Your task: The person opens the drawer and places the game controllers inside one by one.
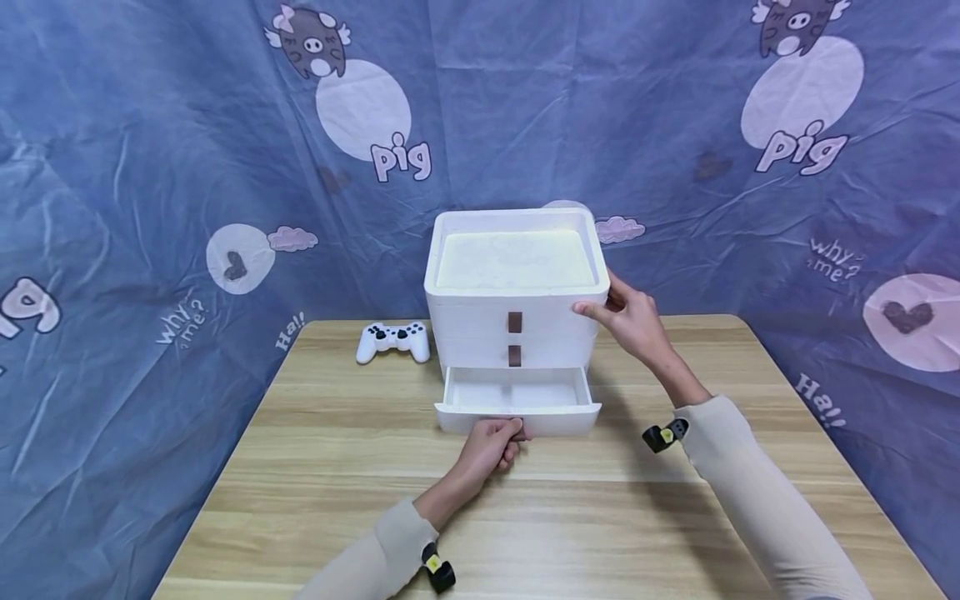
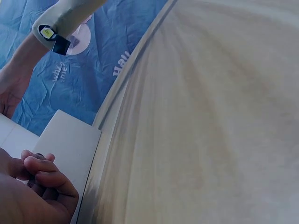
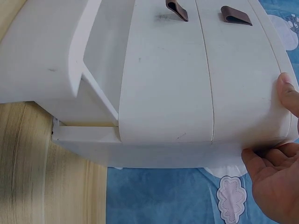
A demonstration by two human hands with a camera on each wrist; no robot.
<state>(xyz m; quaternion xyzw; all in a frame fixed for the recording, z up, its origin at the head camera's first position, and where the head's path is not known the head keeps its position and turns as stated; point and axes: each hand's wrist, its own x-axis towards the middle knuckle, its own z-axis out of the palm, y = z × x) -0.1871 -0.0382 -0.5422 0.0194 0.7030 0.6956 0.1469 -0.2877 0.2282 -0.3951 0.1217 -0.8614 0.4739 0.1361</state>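
Observation:
A white drawer unit (image 1: 472, 329) with a rimmed top stands at the back of the table. Its bottom drawer (image 1: 562, 423) is pulled out, and the white inside shows. My left hand (image 1: 483, 450) pinches the brown pull tab (image 1: 523, 436) of that drawer between thumb and curled fingers; in the left wrist view the fingers hide most of the tab. At the unit's upper right edge my right hand (image 1: 636, 325) grips the body, thumb on the front and fingers against the side, as the right wrist view also shows. Two upper drawers with brown tabs (image 3: 236, 16) are closed.
A white game controller (image 1: 392, 342) lies left of the unit on the wooden table (image 1: 337, 467). Blue printed cloth (image 1: 510, 100) hangs behind and at both sides. Each sleeve carries a small black camera (image 1: 663, 435) at the wrist.

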